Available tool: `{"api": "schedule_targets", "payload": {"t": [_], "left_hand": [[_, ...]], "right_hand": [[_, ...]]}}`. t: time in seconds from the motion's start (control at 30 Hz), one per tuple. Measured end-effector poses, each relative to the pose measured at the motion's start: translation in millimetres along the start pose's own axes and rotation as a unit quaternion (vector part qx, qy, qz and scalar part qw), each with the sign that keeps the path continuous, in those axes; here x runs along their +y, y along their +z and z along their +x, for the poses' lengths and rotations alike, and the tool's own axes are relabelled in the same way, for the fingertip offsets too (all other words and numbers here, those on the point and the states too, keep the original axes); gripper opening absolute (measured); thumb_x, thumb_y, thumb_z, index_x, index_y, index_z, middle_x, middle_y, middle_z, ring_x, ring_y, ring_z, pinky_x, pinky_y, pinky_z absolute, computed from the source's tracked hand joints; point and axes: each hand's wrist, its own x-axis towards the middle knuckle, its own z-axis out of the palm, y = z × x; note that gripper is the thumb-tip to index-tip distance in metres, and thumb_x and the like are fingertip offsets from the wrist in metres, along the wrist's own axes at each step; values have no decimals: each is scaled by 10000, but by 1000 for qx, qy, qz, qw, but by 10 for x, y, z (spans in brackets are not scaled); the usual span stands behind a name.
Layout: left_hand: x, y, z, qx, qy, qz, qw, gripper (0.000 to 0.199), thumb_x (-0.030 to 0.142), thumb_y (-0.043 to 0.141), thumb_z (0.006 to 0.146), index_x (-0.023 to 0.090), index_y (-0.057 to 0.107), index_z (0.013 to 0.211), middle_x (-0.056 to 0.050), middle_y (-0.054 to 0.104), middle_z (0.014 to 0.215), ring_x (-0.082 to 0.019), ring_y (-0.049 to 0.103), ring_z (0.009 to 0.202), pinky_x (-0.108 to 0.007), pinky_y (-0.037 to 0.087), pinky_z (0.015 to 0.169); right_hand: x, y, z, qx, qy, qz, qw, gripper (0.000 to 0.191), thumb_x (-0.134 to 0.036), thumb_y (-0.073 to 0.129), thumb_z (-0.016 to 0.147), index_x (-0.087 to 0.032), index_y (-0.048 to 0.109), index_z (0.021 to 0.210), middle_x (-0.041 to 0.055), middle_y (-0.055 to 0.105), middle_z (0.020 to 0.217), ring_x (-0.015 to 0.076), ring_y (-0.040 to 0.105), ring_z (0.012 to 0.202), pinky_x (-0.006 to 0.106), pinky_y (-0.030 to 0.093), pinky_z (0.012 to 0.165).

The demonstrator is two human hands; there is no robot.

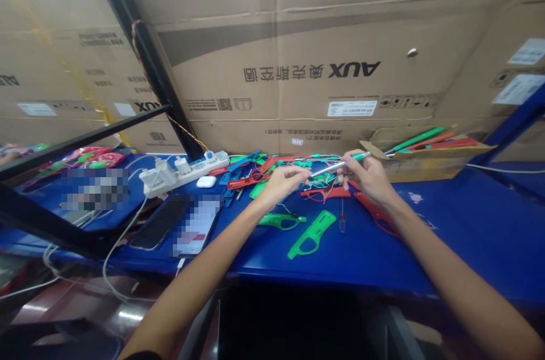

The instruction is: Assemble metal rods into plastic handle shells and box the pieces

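Observation:
Above the blue table I hold a thin silvery metal tube point(332, 168) with a green end, slanting up to the right. My left hand point(283, 183) pinches its lower left end. Closed around its upper right part, near the green end, is my right hand point(369, 176). Beneath my hands lies a pile of green, red and blue plastic lighter-like shells with thin white wires. Nearer to me are a green shell half point(312, 234), another green shell point(281, 220) and a small screwdriver point(343, 222). A red shell point(378, 213) lies partly behind my right forearm.
A cardboard box point(430, 166) with green and red pieces stands at the back right. To the left are a white power strip point(187, 172), an earbud case point(206, 181) and two phones point(162, 222) with cables. Cardboard sheets point(276, 36) wall off the back; a black post point(145, 53) rises at left.

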Motion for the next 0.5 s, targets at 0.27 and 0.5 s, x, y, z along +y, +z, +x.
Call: {"api": "schedule_targets", "payload": {"t": [0.27,0.5], "left_hand": [[-8,3,-18,15,98,103,990,330,439,641,923,169,777,790,-65,753,930,-218,645,889,-284,458,768],[-46,39,-36,6,121,140,983,244,370,647,931,193,812,961,-62,779,959,-227,676,889,-322,494,822]], "right_hand": [[-23,50,21,33,3,13,999,462,-571,855,714,-211,600,854,-12,670,664,136,647,514,213,514,392],[-8,76,28,69,14,21,997,474,-580,861,695,-199,603,809,-10,664,626,119,616,452,197,486,356]]}}
